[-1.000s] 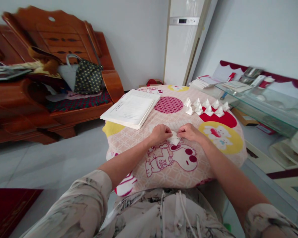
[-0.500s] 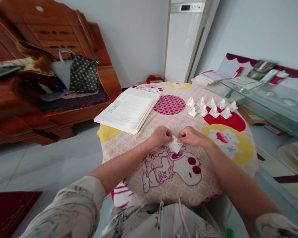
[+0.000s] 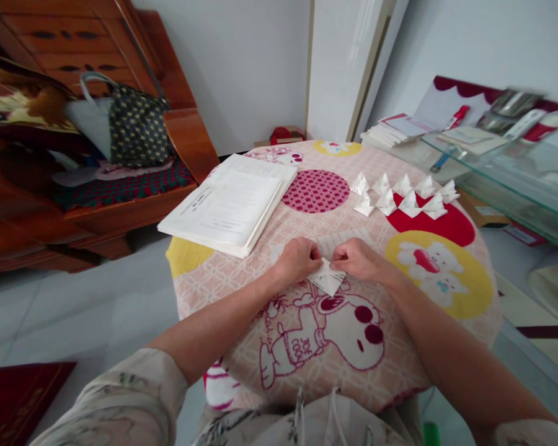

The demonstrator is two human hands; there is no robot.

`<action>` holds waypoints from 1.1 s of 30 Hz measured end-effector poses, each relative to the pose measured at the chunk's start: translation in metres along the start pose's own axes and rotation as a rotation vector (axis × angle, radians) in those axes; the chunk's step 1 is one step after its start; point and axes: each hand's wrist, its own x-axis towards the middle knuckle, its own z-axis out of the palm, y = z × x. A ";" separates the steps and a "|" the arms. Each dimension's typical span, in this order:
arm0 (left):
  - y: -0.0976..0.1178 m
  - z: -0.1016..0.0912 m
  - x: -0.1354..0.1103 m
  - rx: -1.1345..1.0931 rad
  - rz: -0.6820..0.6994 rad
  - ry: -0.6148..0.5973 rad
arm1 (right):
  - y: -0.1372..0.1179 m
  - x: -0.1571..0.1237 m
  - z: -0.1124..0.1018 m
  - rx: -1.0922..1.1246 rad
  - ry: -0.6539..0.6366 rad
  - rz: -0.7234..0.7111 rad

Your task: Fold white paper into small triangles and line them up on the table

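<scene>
Over the near half of the cloth-covered table, my left hand (image 3: 299, 259) and my right hand (image 3: 359, 259) face each other with fingers pinched. Between them is a small folded paper piece (image 3: 328, 280), white with printed lines, its point turned toward me. Both hands grip its far edge, one at each side; the fingertips partly cover it. Just beyond my hands, a flat printed paper (image 3: 339, 240) lies on the cloth, partly hidden by them. Two rows of finished-looking folded paper shapes (image 3: 410, 203) stand at the table's right rear.
A stack of printed sheets (image 3: 232, 201) lies at the table's left. To the right is a glass shelf (image 3: 506, 179) with papers, a red marker and metal containers. A wooden bench (image 3: 186, 142) holding bags stands at the left. The patterned tablecloth (image 3: 279, 303) hangs over the table's edge.
The head view has tilted down and come slightly closer. Both hands keep their pinch on the folded paper, and a little more of its face shows now.
</scene>
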 end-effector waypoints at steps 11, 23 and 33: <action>-0.004 0.007 0.001 -0.112 0.037 0.039 | -0.015 -0.004 0.002 -0.102 0.071 0.051; -0.002 0.003 0.000 -0.140 0.082 0.004 | 0.000 -0.007 0.004 0.040 0.146 -0.014; -0.003 -0.010 -0.006 -0.386 0.134 0.269 | 0.007 -0.016 -0.002 0.533 0.352 0.002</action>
